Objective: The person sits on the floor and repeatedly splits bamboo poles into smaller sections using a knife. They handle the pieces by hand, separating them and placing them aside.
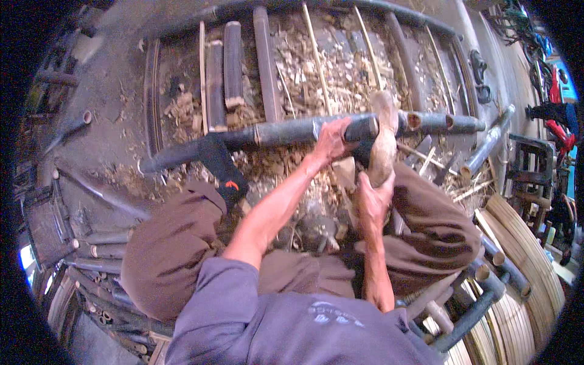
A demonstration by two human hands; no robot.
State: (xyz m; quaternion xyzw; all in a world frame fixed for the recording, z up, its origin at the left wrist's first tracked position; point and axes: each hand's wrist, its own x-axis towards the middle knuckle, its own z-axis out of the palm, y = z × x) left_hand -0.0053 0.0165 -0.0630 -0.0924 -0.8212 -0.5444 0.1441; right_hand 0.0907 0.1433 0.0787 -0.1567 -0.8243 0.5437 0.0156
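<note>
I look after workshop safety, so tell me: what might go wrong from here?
Bruised fingers: the wooden mallet in the right hand is close beside the left hand, so a stray swing might catch it.
A knocked foot: a black sock, with no shoe over it, is right at the bamboo pole, which might shift.
Slipping: loose wood chips litter the floor, perhaps making footing unsure.
</note>
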